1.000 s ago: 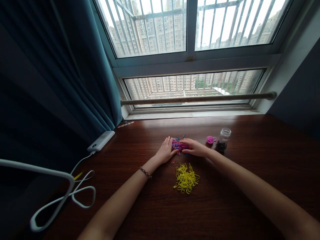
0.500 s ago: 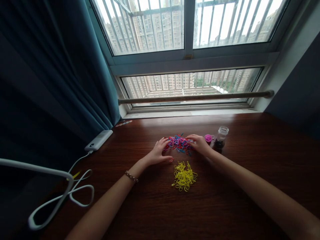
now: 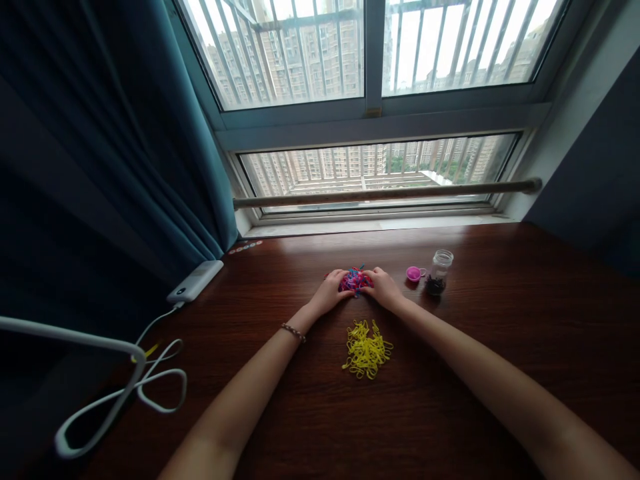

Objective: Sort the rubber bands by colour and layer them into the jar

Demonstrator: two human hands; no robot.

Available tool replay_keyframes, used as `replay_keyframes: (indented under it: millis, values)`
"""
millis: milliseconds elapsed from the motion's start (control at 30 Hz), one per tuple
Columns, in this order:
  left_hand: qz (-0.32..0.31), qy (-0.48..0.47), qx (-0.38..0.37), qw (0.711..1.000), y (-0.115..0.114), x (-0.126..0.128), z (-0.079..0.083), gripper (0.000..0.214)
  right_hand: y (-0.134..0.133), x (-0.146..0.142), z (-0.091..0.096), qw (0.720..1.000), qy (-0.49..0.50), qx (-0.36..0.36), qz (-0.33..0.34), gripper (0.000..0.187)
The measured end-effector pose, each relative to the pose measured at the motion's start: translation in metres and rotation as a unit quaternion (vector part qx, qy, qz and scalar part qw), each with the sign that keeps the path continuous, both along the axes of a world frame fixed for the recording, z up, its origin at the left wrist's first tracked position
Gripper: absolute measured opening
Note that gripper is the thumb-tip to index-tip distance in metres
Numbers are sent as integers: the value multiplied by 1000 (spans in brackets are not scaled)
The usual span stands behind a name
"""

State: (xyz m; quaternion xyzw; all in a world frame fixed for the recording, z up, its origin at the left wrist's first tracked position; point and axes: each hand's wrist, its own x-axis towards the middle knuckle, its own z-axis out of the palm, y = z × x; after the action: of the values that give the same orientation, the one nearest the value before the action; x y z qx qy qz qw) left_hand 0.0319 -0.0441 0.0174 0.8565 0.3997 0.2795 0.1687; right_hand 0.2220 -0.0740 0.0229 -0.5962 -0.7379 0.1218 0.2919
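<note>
My left hand and my right hand cup a small heap of pink, red and blue clips from both sides on the dark wooden desk. The fingers of both hands curl against the heap and press it together. Nearer to me, apart from the hands, lies a loose pile of yellow clips. A beaded bracelet sits on my left wrist.
Right of the hands stand a small glass jar with dark contents and its pink lid. A white power bank with a looping white cable lies at the left. A teal curtain and a barred window close the far side.
The spread-out coloured clips have been pushed into a tight heap. My left hand moved up and right from beside the yellow pile, and my right hand moved left, both closing on the heap.
</note>
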Motion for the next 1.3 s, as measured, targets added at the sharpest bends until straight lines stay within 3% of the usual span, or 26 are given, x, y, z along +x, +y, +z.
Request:
replay_keyframes:
  millis: [100, 167, 400, 633, 767, 867, 933, 1033, 1100, 1167, 1300]
  values:
    - [6, -26, -22, 999, 12, 3, 11, 25, 16, 0, 7, 999, 31, 9, 12, 20]
    - [19, -36, -24, 999, 20, 0, 19, 18, 23, 4, 14, 999, 49, 15, 7, 16]
    - [34, -58, -19, 998, 37, -16, 45, 27, 27, 23, 36, 992, 116, 20, 38, 20]
    - [14, -5, -30, 999, 25, -16, 45, 35, 21, 27, 35, 986, 138, -2, 91, 25]
    - [9, 25, -18, 999, 3, -25, 48, 37, -10, 33, 39, 979, 172, 15, 107, 19]
    - [-11, 53, 8, 999, -35, -34, 46, 37, -56, 33, 38, 978, 166, 35, 123, 20]
    - [-45, 59, -14, 997, -68, -38, 39, 40, -91, 28, 31, 980, 126, 18, 155, 25]
    - [-96, 75, -76, 990, -112, -35, 23, 71, -132, 14, 14, 983, 39, 1, 178, 47]
    - [-120, 66, -83, 987, -130, -30, 13, 89, -146, 5, 4, 978, 15, 0, 206, 54]
    - [-119, 43, -80, 989, -136, -25, 8, 79, -149, 0, 1, 975, 25, 4, 220, 46]
    - [-113, -6, -76, 991, -133, -20, 12, 30, -142, 3, 11, 977, 90, 7, 191, 24]
